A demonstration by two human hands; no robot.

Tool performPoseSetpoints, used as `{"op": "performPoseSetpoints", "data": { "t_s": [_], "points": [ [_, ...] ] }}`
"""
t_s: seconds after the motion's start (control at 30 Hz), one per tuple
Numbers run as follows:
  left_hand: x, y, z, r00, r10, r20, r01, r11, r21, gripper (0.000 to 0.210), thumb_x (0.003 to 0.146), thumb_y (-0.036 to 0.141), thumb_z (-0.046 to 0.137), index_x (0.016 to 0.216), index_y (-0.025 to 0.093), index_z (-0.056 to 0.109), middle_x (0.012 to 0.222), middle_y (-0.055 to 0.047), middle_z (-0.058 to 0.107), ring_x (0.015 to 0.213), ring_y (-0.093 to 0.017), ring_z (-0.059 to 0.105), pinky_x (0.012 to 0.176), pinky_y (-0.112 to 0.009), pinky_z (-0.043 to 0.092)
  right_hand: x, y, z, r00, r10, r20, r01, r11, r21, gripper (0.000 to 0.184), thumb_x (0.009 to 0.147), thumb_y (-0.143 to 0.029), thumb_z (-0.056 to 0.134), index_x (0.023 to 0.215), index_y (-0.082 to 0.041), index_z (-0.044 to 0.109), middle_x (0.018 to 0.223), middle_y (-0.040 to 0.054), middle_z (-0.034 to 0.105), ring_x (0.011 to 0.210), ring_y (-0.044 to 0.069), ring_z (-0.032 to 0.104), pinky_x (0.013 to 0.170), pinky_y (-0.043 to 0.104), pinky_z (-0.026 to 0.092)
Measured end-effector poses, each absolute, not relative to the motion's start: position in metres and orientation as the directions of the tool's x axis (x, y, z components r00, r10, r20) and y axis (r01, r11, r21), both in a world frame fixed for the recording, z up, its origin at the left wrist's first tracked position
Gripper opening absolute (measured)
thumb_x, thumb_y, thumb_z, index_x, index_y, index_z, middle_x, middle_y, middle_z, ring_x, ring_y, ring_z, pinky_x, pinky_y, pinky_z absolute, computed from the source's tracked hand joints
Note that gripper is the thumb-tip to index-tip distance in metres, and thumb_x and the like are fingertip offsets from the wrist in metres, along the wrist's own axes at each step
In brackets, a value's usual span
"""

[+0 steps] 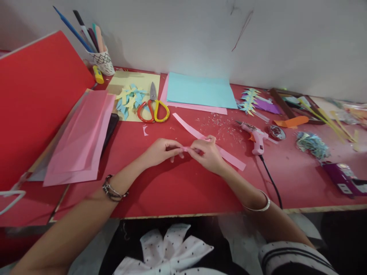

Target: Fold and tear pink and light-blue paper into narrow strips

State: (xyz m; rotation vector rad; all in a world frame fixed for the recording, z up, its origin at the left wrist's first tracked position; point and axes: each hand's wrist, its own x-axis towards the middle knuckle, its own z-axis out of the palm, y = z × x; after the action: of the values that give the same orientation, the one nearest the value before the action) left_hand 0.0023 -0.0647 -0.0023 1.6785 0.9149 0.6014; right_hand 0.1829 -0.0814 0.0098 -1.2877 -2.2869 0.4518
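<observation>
Between my two hands is a small piece of pink paper [185, 149], mostly covered by the fingers. My left hand [162, 152] pinches its left end between thumb and fingertips. The right end is pinched by my right hand [208, 152], close to the left fingertips. Under and behind the right hand, a long pink paper strip [232, 157] lies slantwise on the red table [172, 191]. A small pink scrap [145, 130] rests beyond my left hand. Scissors [153, 107] with red and yellow handles lie farther back, their blades on a pale yellow sheet.
Pink sheets [77, 141] partly cover a dark phone [110, 130] at left. Blue paper [200, 89] and yellow-blue cuttings [130, 99] lie at the back. A pink glue gun [255, 136] with a black cord sits at right, near a purple device [342, 177]. A pen cup [102, 61] stands back left.
</observation>
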Motion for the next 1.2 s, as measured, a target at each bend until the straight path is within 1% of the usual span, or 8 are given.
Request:
{"op": "performPoseSetpoints", "data": {
  "t_s": [0.2, 0.33, 0.47, 0.67, 0.8, 0.93, 1.07, 1.2],
  "points": [
    [0.0009, -0.0655, -0.003, 0.58, 0.812, -0.068, 0.299, -0.135, 0.945, 0.02, 0.076, 0.03, 0.051, 0.079, 0.015, 0.064, 0.072, 0.0, 0.068, 0.044, -0.005, 0.05, 0.049, -0.017, 0.041, 0.1825, -0.0818, 0.0117, -0.449, 0.866, 0.222, 0.715, 0.497, -0.492, 0.044, 0.087, -0.042, 0.032, 0.053, -0.016, 0.042, 0.05, -0.0063, 0.039, 0.049, 0.006, 0.032, 0.075, 0.03, 0.02],
    [0.0018, -0.0655, -0.0029, 0.573, 0.818, -0.05, 0.305, -0.156, 0.94, 0.023, 0.077, 0.033, 0.051, 0.079, 0.014, 0.065, 0.07, 0.0, 0.068, 0.042, -0.004, 0.049, 0.048, -0.016, 0.04, 0.1833, -0.0809, 0.0112, -0.463, 0.867, 0.184, 0.724, 0.49, -0.485, 0.038, 0.087, -0.036, 0.032, 0.056, -0.017, 0.042, 0.051, -0.0061, 0.04, 0.05, 0.007, 0.033, 0.076, 0.03, 0.021],
    [0.0034, -0.067, -0.0002, 0.561, 0.826, -0.048, 0.319, -0.163, 0.934, 0.023, 0.077, 0.033, 0.05, 0.076, 0.014, 0.064, 0.067, 0.0, 0.067, 0.041, -0.004, 0.048, 0.048, -0.015, 0.039, 0.1842, -0.0803, 0.0103, -0.471, 0.864, 0.179, 0.716, 0.493, -0.495, 0.031, 0.085, -0.03, 0.033, 0.057, -0.017, 0.038, 0.052, -0.0062, 0.04, 0.05, 0.007, 0.034, 0.081, 0.032, 0.02],
    [0.0051, -0.0673, -0.0006, 0.554, 0.831, -0.047, 0.293, -0.143, 0.945, 0.019, 0.075, 0.03, 0.052, 0.075, 0.014, 0.063, 0.064, 0.0, 0.065, 0.045, -0.005, 0.05, 0.045, -0.015, 0.04, 0.1836, -0.0807, 0.0101, -0.493, 0.856, 0.158, 0.694, 0.496, -0.521, 0.027, 0.083, -0.027, 0.033, 0.058, -0.018, 0.04, 0.054, -0.0062, 0.042, 0.05, 0.007, 0.036, 0.087, 0.032, 0.019],
    [0.0058, -0.0663, -0.0024, 0.558, 0.829, -0.041, 0.278, -0.14, 0.95, 0.02, 0.075, 0.03, 0.051, 0.078, 0.014, 0.063, 0.064, 0.001, 0.064, 0.047, -0.006, 0.05, 0.044, -0.015, 0.04, 0.1836, -0.0807, 0.0101, -0.499, 0.851, 0.162, 0.688, 0.503, -0.522, 0.028, 0.083, -0.028, 0.033, 0.058, -0.018, 0.04, 0.052, -0.0065, 0.041, 0.049, 0.007, 0.036, 0.086, 0.032, 0.019],
    [0.0044, -0.0663, -0.0017, 0.56, 0.828, -0.019, 0.269, -0.16, 0.95, 0.019, 0.075, 0.03, 0.051, 0.079, 0.014, 0.062, 0.065, 0.001, 0.063, 0.048, -0.006, 0.05, 0.047, -0.015, 0.042, 0.1846, -0.0806, 0.0108, -0.504, 0.85, 0.156, 0.662, 0.496, -0.561, 0.028, 0.084, -0.027, 0.032, 0.061, -0.018, 0.044, 0.056, -0.0057, 0.047, 0.05, 0.007, 0.039, 0.082, 0.031, 0.021],
    [0.0027, -0.0661, 0.0018, 0.574, 0.817, 0.054, 0.273, -0.253, 0.928, 0.03, 0.082, 0.031, 0.04, 0.067, 0.014, 0.059, 0.062, 0.001, 0.062, 0.048, -0.005, 0.049, 0.052, -0.016, 0.041, 0.1847, -0.081, 0.0113, -0.49, 0.856, 0.162, 0.649, 0.482, -0.589, 0.028, 0.084, -0.027, 0.033, 0.06, -0.017, 0.044, 0.053, -0.0064, 0.046, 0.048, 0.006, 0.037, 0.078, 0.03, 0.022],
    [0.003, -0.0661, 0.0039, 0.582, 0.813, 0.035, 0.298, -0.253, 0.92, 0.03, 0.082, 0.028, 0.038, 0.066, 0.014, 0.059, 0.059, 0.002, 0.06, 0.047, -0.005, 0.049, 0.051, -0.016, 0.04, 0.1841, -0.0814, 0.012, -0.479, 0.865, 0.151, 0.663, 0.469, -0.584, 0.027, 0.083, -0.028, 0.033, 0.059, -0.017, 0.042, 0.052, -0.0066, 0.043, 0.048, 0.006, 0.037, 0.078, 0.03, 0.022]
  ]
}}
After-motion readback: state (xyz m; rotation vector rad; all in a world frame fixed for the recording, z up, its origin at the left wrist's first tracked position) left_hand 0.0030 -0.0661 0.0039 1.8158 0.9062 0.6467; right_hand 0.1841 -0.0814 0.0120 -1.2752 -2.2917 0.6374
